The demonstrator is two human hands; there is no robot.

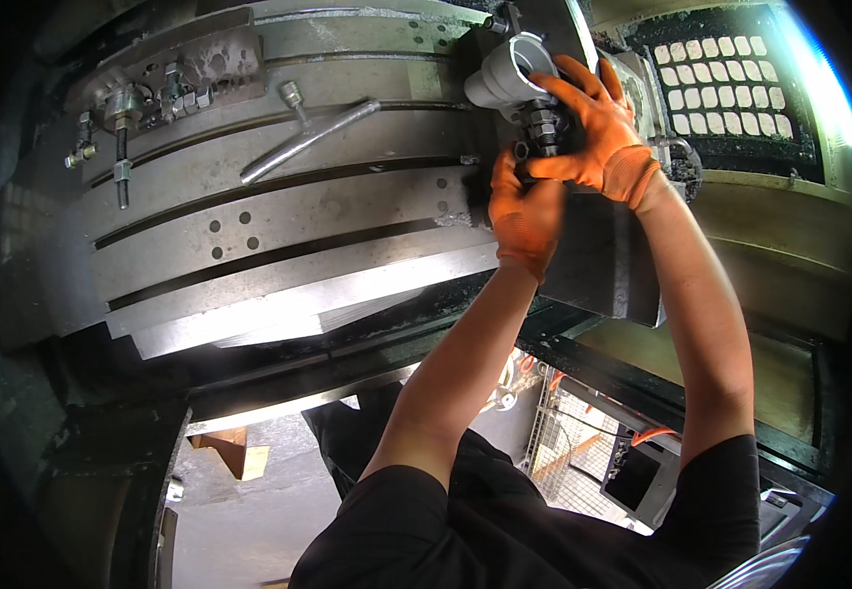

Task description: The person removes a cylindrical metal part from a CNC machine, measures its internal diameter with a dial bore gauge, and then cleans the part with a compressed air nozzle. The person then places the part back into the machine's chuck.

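Observation:
A grey cylindrical metal casting [501, 80] with an open round bore sits near the far right end of the slotted machine table [338, 211]. Just in front of it stands a dark bolt with hex nuts [543, 128]. My right hand [598, 128], in an orange glove, is spread around these parts. Its fingers reach the casting's rim while the thumb stretches below the nuts. My left hand [526, 216], gloved alike, is closed just below the bolt, fingertips beside a small dark fitting [520, 150]. What its fingers grip is mostly hidden.
A T-handled socket wrench [310, 140] lies on the table. At the far left, a metal plate [235, 64] stands behind several bolts and nuts [122, 113]. A grid panel with light rounded cells [725, 86] is at the far right. The table's bright front edge [318, 299] runs before me.

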